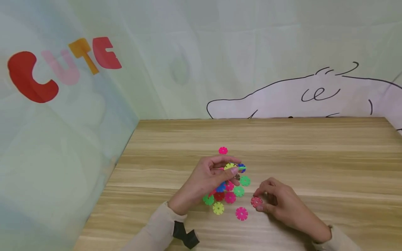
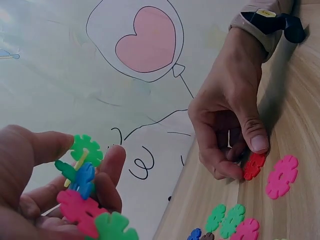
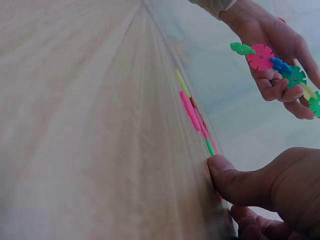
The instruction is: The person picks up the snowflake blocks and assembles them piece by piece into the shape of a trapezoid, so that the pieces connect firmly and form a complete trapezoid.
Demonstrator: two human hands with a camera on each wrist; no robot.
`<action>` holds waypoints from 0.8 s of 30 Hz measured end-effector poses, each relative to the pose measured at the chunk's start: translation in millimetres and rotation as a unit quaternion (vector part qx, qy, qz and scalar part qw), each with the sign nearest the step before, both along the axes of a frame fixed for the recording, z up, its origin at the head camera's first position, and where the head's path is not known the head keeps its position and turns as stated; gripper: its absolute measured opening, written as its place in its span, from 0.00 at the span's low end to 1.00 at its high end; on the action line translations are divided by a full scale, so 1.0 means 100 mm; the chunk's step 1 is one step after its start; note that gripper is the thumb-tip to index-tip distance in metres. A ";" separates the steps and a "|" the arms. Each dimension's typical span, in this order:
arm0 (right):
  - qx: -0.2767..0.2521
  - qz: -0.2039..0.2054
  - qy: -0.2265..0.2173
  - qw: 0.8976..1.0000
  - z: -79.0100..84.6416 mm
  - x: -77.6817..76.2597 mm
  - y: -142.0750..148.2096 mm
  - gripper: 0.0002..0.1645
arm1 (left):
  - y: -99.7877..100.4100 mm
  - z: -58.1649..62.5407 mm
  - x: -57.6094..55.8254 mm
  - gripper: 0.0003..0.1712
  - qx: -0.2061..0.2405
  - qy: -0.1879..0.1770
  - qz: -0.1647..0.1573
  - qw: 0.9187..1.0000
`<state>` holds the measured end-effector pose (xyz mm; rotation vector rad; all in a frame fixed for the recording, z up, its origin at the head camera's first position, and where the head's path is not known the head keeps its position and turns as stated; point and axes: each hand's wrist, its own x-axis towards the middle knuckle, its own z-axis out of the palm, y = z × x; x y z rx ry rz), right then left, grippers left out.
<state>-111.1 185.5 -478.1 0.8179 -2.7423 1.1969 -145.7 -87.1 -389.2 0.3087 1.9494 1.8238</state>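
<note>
A booth-like space, room type unclear: a wood-grain table (image 1: 314,150) is bordered along its far and left edges by pale sheets (image 1: 176,38) printed with the word "CUTE" (image 1: 71,65) and a cartoon outline (image 1: 276,99).

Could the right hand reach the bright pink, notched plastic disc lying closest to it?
Probably yes: the pink disc lies on the wood-grain table just beside the right hand, with nothing covering it. But that hand pinches a red, notched plastic disc, so it might need to put that down first.
</note>
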 end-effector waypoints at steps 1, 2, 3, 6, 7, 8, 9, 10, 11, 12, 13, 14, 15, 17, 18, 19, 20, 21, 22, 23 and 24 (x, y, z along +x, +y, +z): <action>-0.006 -0.001 0.000 1.000 -0.01 0.00 0.00 0.15 | 0.00 0.00 0.00 0.19 0.002 -0.004 0.000 1.000; -0.014 0.000 0.000 1.000 -0.01 -0.01 -0.01 0.16 | 0.00 0.00 0.00 0.19 0.004 -0.006 0.000 1.000; -0.022 -0.002 -0.004 1.000 -0.02 -0.01 -0.01 0.16 | 0.00 0.00 -0.01 0.19 0.006 -0.009 0.000 1.000; -0.048 -0.011 -0.022 0.999 -0.02 -0.01 -0.02 0.17 | 0.00 0.01 -0.01 0.19 0.011 -0.013 -0.004 1.000; -0.059 -0.014 -0.029 0.998 -0.02 -0.01 -0.02 0.16 | 0.00 0.01 -0.01 0.19 0.011 -0.014 -0.004 1.000; -0.069 -0.015 -0.038 0.997 -0.02 -0.01 -0.02 0.15 | 0.00 0.01 -0.01 0.19 0.011 -0.013 -0.005 1.000; -0.080 -0.017 -0.047 0.996 -0.01 -0.01 -0.03 0.14 | 0.00 0.01 -0.01 0.19 0.011 -0.013 -0.006 1.000; -0.092 -0.018 -0.057 0.994 0.00 -0.01 -0.03 0.13 | 0.00 0.01 -0.01 0.19 0.010 -0.012 -0.007 1.000; -0.105 -0.022 -0.074 0.992 0.02 -0.01 -0.03 0.11 | 0.00 0.01 -0.01 0.18 0.008 -0.011 -0.007 1.000; -0.116 -0.028 -0.090 0.989 0.05 -0.01 -0.04 0.10 | 0.00 0.01 -0.01 0.18 0.008 -0.009 -0.008 1.000; -0.126 -0.034 -0.106 0.986 0.08 -0.01 -0.04 0.09 | 0.00 0.02 -0.01 0.18 0.007 -0.007 -0.008 1.000; -0.136 -0.040 -0.122 0.982 0.12 0.00 -0.05 0.08 | 0.00 0.02 -0.01 0.18 0.007 -0.005 -0.009 1.000; -0.145 -0.048 -0.134 0.979 0.17 0.00 -0.06 0.08 | 0.00 0.02 -0.01 0.17 0.008 -0.005 -0.008 1.000; -0.161 -0.060 -0.148 0.974 0.26 0.00 -0.08 0.08 | 0.00 0.02 0.00 0.17 0.010 -0.002 -0.008 1.000; -0.168 -0.062 -0.147 0.973 0.30 0.00 -0.08 0.08 | 0.00 0.02 0.00 0.17 0.012 -0.001 -0.007 1.000; -0.177 -0.062 -0.146 0.971 0.35 0.00 -0.09 0.09 | 0.00 0.02 0.00 0.17 0.014 -0.001 -0.007 1.000; -0.186 -0.062 -0.143 0.970 0.39 0.00 -0.10 0.09 | 0.00 0.02 0.00 0.17 0.016 -0.001 -0.007 1.000; -0.192 -0.061 -0.137 0.970 0.44 -0.01 -0.10 0.09 | 0.00 0.01 0.00 0.17 0.018 -0.001 -0.007 1.000; -0.197 -0.063 -0.133 0.969 0.47 -0.01 -0.10 0.10 | 0.00 0.01 0.00 0.18 0.019 -0.001 -0.008 1.000; -0.203 -0.065 -0.130 0.968 0.51 -0.01 -0.11 0.10 | 0.00 0.01 0.00 0.18 0.021 -0.003 -0.008 1.000; -0.208 -0.069 -0.129 0.967 0.55 -0.02 -0.11 0.11 | 0.00 0.01 0.00 0.18 0.022 -0.004 -0.008 1.000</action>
